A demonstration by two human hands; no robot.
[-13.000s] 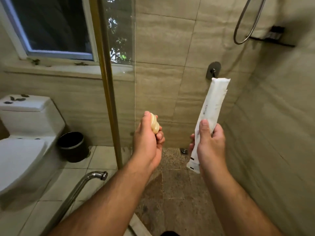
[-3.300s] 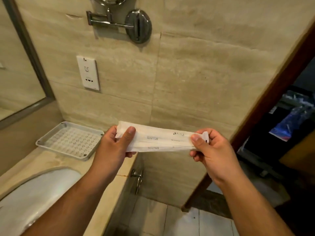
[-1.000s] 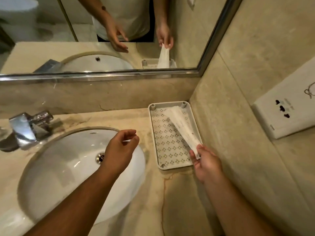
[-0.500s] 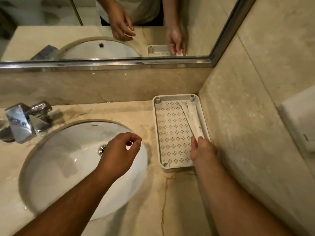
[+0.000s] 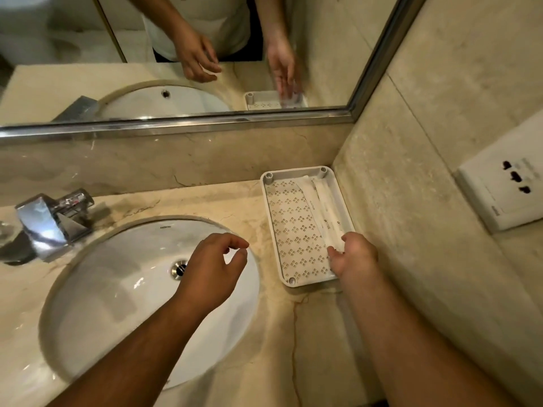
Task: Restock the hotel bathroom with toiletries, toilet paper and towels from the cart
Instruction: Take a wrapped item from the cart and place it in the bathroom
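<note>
Toiletries step: the white packet [image 5: 321, 204] lies along the right side of the tray [image 5: 291, 230] on the bench [image 5: 293, 333]. The right hand [image 5: 355, 255] touches its near end, fingers seemingly straight. The left hand [image 5: 211, 268] hovers loosely curled and holds nothing. Next, let go and fetch more.

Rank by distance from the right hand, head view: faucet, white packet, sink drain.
1. white packet: in the tray on the right, touching the fingers of the right hand.
2. sink drain: to the left, in the basin.
3. faucet: far left, behind the basin's rim.
</note>
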